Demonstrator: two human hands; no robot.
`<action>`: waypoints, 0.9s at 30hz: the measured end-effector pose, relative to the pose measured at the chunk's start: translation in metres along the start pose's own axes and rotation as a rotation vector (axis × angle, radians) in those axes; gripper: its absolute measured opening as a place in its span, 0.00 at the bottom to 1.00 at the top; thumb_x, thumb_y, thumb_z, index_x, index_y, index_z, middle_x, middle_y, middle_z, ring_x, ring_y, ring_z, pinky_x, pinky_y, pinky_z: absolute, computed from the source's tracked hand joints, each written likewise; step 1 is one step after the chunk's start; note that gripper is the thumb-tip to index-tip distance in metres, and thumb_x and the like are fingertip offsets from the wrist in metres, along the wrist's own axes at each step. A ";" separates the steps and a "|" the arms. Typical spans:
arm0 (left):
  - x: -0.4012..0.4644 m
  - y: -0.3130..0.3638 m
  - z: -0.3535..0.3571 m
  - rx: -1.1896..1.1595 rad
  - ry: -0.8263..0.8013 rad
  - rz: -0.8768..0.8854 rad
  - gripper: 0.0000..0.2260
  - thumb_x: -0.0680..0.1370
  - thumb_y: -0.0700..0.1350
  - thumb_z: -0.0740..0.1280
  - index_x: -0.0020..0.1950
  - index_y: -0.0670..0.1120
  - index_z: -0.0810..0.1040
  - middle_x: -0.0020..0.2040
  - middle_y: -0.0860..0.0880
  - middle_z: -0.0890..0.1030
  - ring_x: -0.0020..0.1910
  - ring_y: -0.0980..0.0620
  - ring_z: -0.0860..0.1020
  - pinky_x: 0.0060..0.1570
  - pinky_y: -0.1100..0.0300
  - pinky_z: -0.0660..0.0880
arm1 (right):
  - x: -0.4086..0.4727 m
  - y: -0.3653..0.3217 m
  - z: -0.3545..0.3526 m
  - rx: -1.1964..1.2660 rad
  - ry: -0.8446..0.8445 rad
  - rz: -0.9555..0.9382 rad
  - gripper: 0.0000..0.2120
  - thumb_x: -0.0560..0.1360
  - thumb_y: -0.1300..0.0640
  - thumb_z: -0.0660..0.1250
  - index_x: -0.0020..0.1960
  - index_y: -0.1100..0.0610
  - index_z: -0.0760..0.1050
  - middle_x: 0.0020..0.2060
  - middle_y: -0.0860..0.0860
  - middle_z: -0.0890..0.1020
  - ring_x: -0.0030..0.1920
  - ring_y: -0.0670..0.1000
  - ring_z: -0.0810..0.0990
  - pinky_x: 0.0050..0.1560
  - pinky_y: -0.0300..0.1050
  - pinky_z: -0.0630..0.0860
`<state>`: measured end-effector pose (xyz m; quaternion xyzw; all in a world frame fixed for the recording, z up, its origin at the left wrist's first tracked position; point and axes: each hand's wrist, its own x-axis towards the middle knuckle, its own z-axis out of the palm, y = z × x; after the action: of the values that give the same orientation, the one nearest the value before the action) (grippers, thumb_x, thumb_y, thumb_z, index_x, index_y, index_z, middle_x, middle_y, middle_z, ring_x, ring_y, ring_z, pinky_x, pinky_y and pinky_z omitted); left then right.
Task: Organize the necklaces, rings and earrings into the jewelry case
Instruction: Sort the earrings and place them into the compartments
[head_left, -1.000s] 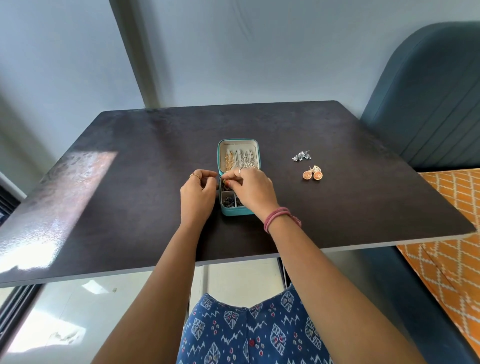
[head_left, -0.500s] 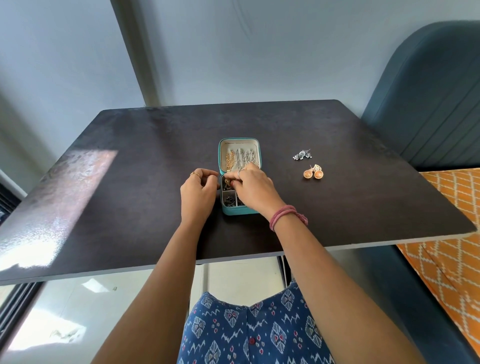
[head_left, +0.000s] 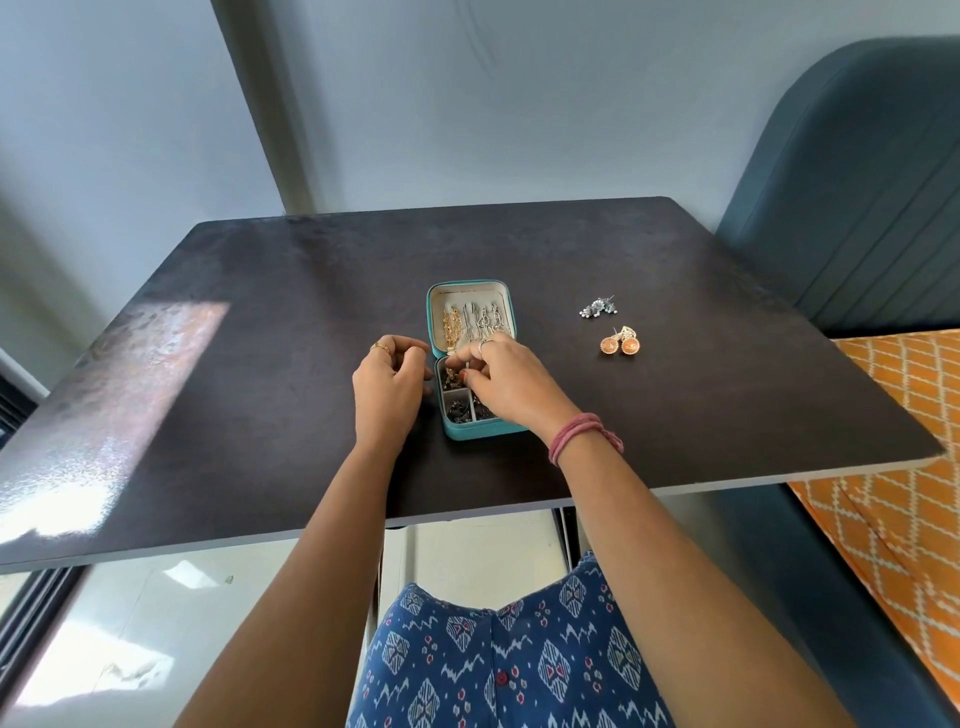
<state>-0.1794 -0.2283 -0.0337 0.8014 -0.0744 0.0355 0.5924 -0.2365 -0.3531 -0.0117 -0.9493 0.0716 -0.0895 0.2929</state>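
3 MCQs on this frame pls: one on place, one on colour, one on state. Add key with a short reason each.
1. Where are the orange earrings?
A. in the case lid
B. on the table, to the right of the jewelry case
C. in the left hand

2. What colour is the jewelry case outside?
A. teal
B. red
C. black

3. How is the jewelry case?
A. zipped shut
B. open, lid laid back flat
C. upside down

Key: 1 B, they lie on bare tabletop near the silver earrings. 2 A, teal rim shows. 3 B, necklaces show in the lid while the right hand works over the compartments.
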 end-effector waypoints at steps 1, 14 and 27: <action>0.000 0.000 0.000 -0.010 0.002 -0.002 0.08 0.79 0.40 0.59 0.45 0.49 0.76 0.38 0.50 0.79 0.32 0.56 0.77 0.30 0.69 0.74 | -0.001 0.001 -0.001 0.022 0.007 -0.009 0.13 0.79 0.59 0.64 0.61 0.49 0.78 0.53 0.49 0.74 0.53 0.49 0.75 0.60 0.50 0.75; -0.004 0.003 -0.004 -0.117 0.003 -0.008 0.09 0.79 0.39 0.60 0.46 0.50 0.77 0.36 0.51 0.79 0.31 0.57 0.75 0.36 0.62 0.78 | -0.044 0.088 -0.042 0.277 0.544 -0.019 0.10 0.75 0.66 0.66 0.50 0.55 0.83 0.46 0.49 0.78 0.42 0.35 0.77 0.45 0.25 0.69; -0.010 0.047 0.018 -0.180 -0.052 0.204 0.09 0.76 0.37 0.63 0.44 0.49 0.80 0.40 0.54 0.79 0.36 0.59 0.75 0.37 0.63 0.73 | -0.046 0.161 -0.081 0.494 0.627 0.378 0.11 0.78 0.62 0.62 0.56 0.54 0.80 0.46 0.49 0.82 0.44 0.45 0.80 0.49 0.37 0.74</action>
<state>-0.1972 -0.2585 0.0044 0.7338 -0.1737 0.0676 0.6533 -0.3117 -0.5207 -0.0434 -0.7479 0.3060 -0.3324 0.4863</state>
